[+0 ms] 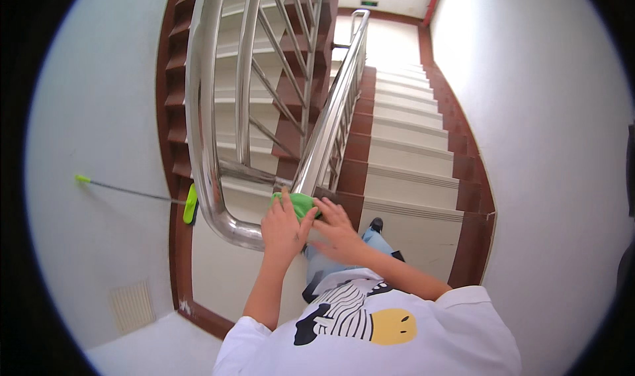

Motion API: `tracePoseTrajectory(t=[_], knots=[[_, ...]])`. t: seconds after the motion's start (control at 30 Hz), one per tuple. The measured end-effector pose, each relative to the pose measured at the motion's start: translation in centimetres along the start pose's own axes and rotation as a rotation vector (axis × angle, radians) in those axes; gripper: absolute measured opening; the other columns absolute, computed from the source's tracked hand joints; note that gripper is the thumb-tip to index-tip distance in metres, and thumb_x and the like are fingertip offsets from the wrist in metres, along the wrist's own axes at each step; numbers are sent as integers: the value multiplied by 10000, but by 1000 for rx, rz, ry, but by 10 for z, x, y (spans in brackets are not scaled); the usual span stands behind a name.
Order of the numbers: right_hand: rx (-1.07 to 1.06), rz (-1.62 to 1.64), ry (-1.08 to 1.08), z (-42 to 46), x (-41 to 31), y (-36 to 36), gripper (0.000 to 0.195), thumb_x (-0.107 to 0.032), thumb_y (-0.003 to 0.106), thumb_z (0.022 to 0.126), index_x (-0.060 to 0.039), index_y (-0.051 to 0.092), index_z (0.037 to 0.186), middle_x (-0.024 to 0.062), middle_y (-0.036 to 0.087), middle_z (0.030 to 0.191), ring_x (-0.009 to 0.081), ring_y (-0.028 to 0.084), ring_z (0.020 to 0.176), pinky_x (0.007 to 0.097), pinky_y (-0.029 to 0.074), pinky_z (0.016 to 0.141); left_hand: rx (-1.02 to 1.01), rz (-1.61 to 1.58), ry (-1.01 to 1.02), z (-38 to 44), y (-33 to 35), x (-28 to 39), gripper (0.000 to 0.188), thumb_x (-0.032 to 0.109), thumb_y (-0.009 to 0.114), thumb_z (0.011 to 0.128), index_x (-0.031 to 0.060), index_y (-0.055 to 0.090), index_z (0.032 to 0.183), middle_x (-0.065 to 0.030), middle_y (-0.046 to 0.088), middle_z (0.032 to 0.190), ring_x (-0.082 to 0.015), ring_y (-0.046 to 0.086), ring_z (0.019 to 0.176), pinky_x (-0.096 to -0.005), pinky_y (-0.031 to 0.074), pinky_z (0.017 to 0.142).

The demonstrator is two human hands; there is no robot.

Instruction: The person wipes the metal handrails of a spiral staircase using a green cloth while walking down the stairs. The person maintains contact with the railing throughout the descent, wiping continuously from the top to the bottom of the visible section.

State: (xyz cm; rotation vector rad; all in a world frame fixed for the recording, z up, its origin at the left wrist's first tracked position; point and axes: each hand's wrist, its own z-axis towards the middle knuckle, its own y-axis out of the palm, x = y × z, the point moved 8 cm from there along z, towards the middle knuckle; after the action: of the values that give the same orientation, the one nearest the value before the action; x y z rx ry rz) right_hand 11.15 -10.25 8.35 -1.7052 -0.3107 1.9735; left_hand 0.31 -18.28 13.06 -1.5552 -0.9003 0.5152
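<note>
A bright green cloth (300, 204) lies over the bend of a stainless steel stair handrail (317, 157), at the lower end of the straight rail. Pressed over the cloth's left part is my left hand (284, 229), gripping it against the metal with its thumb towards the right. My right hand (340, 234) is at the cloth's right edge, fingers stretched over that side and slightly blurred. Whether those fingers grip the cloth is not clear. Left of my hands, the thick rail curves round into another steel tube (202, 103) that rises along the other flight.
Pale stairs (412, 177) with red-brown borders descend ahead on the right. Another flight (248, 78) shows behind the steel bars. A long-handled broom or brush with a lime-green head (189, 204) leans against the left wall. White walls (540, 152) flank the stairwell.
</note>
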Motion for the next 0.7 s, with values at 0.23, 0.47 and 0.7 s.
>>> tracePoseTrajectory(t=[0.23, 0.47, 0.7], knots=[[141, 1, 383, -100, 138, -71, 275, -173, 708, 849, -80, 700, 1108, 181, 601, 1339, 399, 451, 1352, 480, 358, 1129, 39, 231, -174, 16, 32, 1, 661, 416, 637, 935, -71, 455, 1344, -205, 628, 1011, -353, 647, 878, -449, 531, 783], [247, -43, 582, -136, 216, -116, 168, -159, 692, 861, -57, 719, 992, 181, 674, 1176, 393, 539, 1240, 469, 396, 1095, 105, 318, -227, 129, 83, 22, 695, 391, 628, 945, -71, 407, 1416, -207, 601, 1098, -359, 605, 996, -475, 503, 848], [356, -90, 757, -159, 285, -160, 181, -194, 662, 875, -36, 729, 934, 161, 711, 1048, 348, 621, 1077, 439, 462, 973, 30, 393, -249, 223, 130, 30, 792, 467, 631, 925, -27, 359, 1481, -188, 562, 1217, -335, 560, 1070, -487, 457, 887]])
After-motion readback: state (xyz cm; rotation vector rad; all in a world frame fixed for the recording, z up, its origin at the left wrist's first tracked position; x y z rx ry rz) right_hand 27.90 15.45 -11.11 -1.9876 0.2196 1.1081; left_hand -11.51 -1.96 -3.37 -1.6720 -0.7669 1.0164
